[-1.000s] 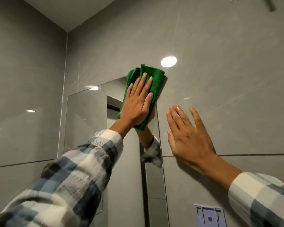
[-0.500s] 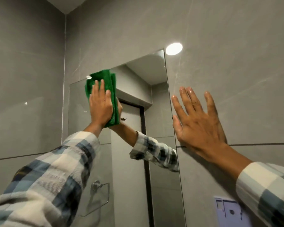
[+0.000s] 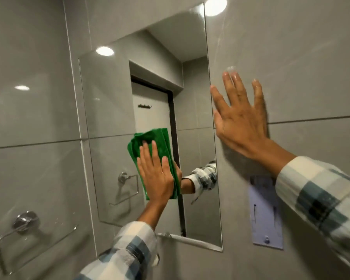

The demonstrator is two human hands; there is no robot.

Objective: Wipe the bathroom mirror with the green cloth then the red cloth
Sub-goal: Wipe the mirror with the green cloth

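I press my left hand [image 3: 156, 174], fingers flat, on the folded green cloth [image 3: 150, 146] at mirror [image 3: 109, 110] centre; right hand [image 3: 240, 120] spread at three o'clock. I keep even pressure, overlapping strokes toward six o'clock.

The scene is being carried by a grey tiled wall [image 3: 291, 57], and a frameless mirror [image 3: 113, 118] is being held flat against it. A folded green cloth [image 3: 156, 142] is being pressed against the mirror's glass by the flat left hand [image 3: 157, 174], while the right hand [image 3: 240, 122] is being laid open on the bare tile just beside the mirror's right edge. A chrome towel ring [image 3: 22, 229] is being borne by the side wall at lower left, and a pale plate [image 3: 265, 215] is being carried below the right hand.
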